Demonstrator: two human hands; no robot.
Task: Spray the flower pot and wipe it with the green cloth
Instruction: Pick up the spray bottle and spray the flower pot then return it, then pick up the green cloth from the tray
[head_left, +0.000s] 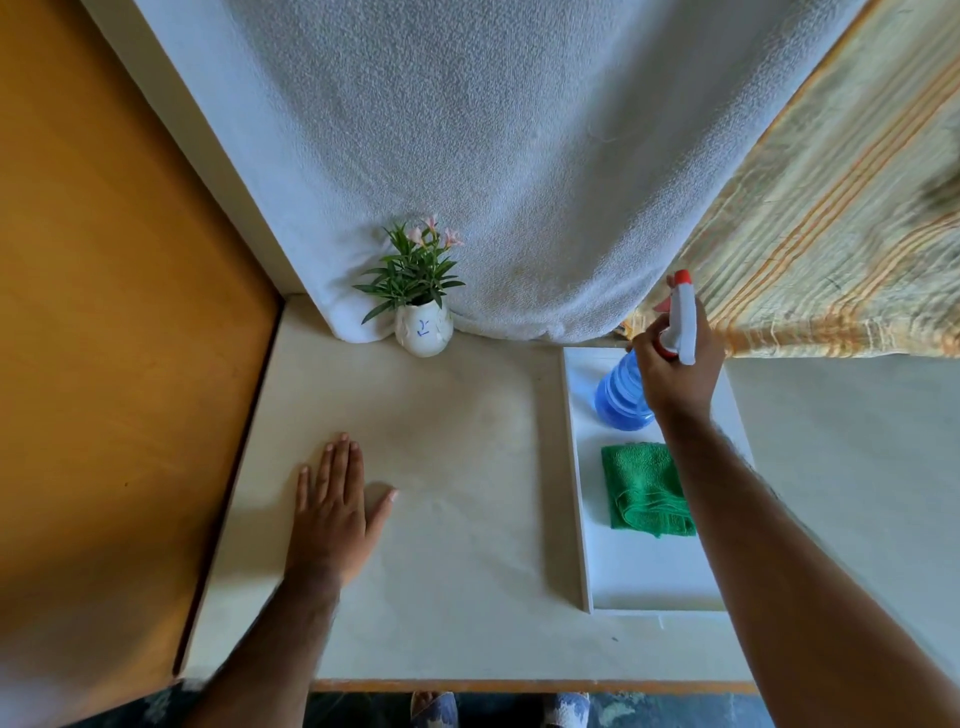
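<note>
A small white flower pot with blue marks holds a green plant with pink flowers and stands at the back of the table against the white cloth. My right hand is closed around the neck of a blue spray bottle with a white and red trigger head, over the far end of a white tray. A folded green cloth lies in the tray just in front of the bottle. My left hand rests flat on the table, fingers spread, well in front of the pot and holding nothing.
The cream table has a wooden front edge. An orange wooden panel borders it on the left. A white textured cloth hangs behind, and a striped yellow fabric hangs at the right.
</note>
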